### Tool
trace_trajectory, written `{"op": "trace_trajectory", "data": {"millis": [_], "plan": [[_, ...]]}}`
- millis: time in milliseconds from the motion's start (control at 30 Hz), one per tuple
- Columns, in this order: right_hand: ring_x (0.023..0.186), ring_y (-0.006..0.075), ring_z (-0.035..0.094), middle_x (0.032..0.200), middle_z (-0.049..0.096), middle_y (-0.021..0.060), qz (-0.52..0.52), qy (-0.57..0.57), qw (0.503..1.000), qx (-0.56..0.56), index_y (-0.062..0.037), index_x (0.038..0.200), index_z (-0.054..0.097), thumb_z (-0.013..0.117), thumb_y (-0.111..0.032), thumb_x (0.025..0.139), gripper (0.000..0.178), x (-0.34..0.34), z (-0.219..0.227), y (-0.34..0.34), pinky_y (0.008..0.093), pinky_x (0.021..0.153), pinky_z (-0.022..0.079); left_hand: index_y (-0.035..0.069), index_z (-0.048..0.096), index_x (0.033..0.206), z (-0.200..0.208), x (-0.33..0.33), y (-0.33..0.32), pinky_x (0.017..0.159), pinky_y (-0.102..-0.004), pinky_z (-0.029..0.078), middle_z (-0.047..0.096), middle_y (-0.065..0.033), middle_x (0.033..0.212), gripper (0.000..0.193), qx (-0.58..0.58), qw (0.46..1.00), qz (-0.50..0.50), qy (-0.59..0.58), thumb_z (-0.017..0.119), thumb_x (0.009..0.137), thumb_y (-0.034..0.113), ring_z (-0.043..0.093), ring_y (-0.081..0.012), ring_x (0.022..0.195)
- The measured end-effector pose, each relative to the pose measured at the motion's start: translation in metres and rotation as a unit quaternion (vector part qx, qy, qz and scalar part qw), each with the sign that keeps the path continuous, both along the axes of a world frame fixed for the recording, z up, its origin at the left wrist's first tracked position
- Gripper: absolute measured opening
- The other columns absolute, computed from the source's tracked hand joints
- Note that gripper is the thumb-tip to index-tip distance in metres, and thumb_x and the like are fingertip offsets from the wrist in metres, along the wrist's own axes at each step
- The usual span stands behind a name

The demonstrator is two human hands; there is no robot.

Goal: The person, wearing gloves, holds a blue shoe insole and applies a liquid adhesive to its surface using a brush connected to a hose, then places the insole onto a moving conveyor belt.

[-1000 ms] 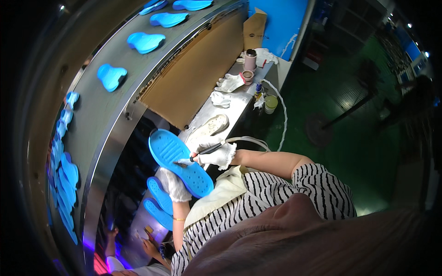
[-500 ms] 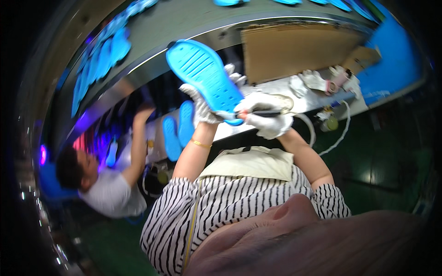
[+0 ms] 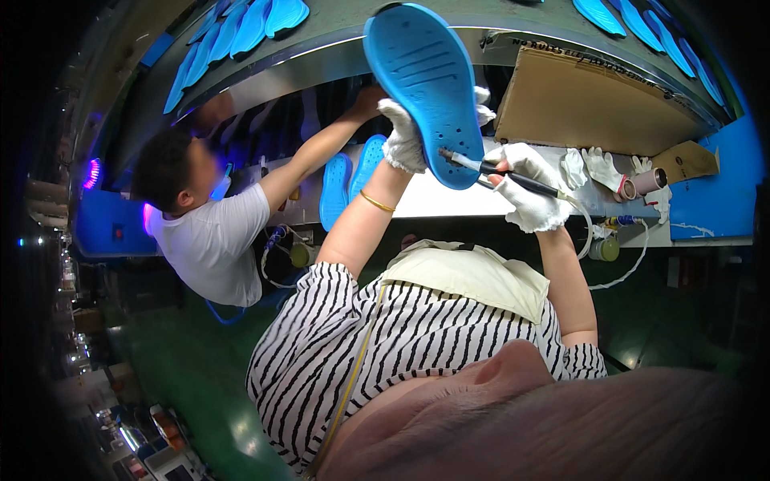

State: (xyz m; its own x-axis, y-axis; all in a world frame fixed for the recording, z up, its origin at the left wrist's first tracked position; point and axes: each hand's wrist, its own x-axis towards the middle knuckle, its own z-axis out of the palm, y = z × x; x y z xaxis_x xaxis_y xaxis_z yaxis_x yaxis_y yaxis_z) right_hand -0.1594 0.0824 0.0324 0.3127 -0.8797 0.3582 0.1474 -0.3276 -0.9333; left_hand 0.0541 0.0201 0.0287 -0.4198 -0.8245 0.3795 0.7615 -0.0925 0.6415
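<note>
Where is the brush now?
In the head view, right of centre, the brush is in the right hand's grip, its tip at the lower end of the large blue sole.

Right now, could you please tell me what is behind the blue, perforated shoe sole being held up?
The white-gloved left hand shows at both side edges of the blue shoe sole; the hand's middle is covered. The silvery metal conveyor edge runs behind, partly hidden.

Two gloved hands (image 3: 403, 138), one held blue sole (image 3: 429, 88), two bench soles (image 3: 335, 192) — one brush (image 3: 535, 186), one co-worker (image 3: 212, 224).
</note>
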Motion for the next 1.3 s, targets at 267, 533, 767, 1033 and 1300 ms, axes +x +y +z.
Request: {"op": "trace_trajectory", "data": {"millis": [267, 533, 767, 1033, 1300], "plan": [[0.078, 0.0122, 0.061, 0.083, 0.065, 0.0054, 0.147, 0.145, 0.949, 0.239, -0.0048, 0.083, 0.064, 0.073, -0.007, 0.073, 0.014, -0.016, 0.016, -0.015, 0.0264, 0.071, 0.051, 0.001, 0.044, 0.142, 0.025, 0.004, -0.004, 0.089, -0.0422, 0.058, 0.062, -0.0223, 0.126, 0.116, -0.035, 0.968, -0.028, -0.246, 0.068, 0.061, 0.08, 0.066, -0.0298, 0.11], [0.084, 0.014, 0.063, 0.091, 0.066, 0.0056, 0.092, 0.133, 0.986, 0.032, -0.0056, 0.084, 0.062, 0.067, 0.0, 0.076, 0.012, -0.002, 0.011, -0.004, 0.0284, 0.077, 0.051, 0.005, 0.048, 0.139, 0.028, -0.005, -0.013, 0.084, -0.0405, 0.059, 0.064, -0.0195, 0.118, 0.094, 0.093, 0.907, 0.01, -0.411, 0.054, 0.081, 0.078, 0.068, -0.0263, 0.1], [0.081, 0.0113, 0.062, 0.087, 0.067, 0.0032, 0.093, 0.126, 0.983, 0.095, -0.0054, 0.09, 0.065, 0.069, -0.009, 0.077, 0.015, -0.008, 0.013, -0.011, 0.027, 0.078, 0.051, 0.005, 0.049, 0.141, 0.018, -0.01, -0.015, 0.088, -0.0387, 0.055, 0.063, -0.0183, 0.12, 0.086, 0.109, 0.884, 0.034, -0.453, 0.054, 0.087, 0.072, 0.066, -0.0259, 0.1], [0.083, 0.0137, 0.06, 0.088, 0.063, 0.0028, 0.108, 0.104, 0.988, -0.036, -0.0073, 0.086, 0.062, 0.067, -0.006, 0.076, 0.011, -0.018, 0.016, -0.018, 0.0285, 0.078, 0.05, 0.012, 0.044, 0.147, 0.021, -0.004, -0.013, 0.089, -0.0388, 0.056, 0.061, -0.0169, 0.126, 0.082, 0.117, 0.88, -0.013, -0.46, 0.056, 0.088, 0.068, 0.064, -0.0242, 0.104], [0.082, 0.0132, 0.061, 0.093, 0.064, 0.0059, 0.128, 0.104, 0.986, -0.007, -0.0055, 0.086, 0.061, 0.067, 0.001, 0.073, 0.016, -0.031, 0.017, -0.021, 0.0287, 0.077, 0.051, 0.007, 0.044, 0.143, 0.021, 0.007, -0.006, 0.087, -0.0435, 0.058, 0.062, -0.0195, 0.123, 0.09, 0.118, 0.913, 0.052, -0.387, 0.052, 0.084, 0.074, 0.066, -0.0273, 0.104]]}}
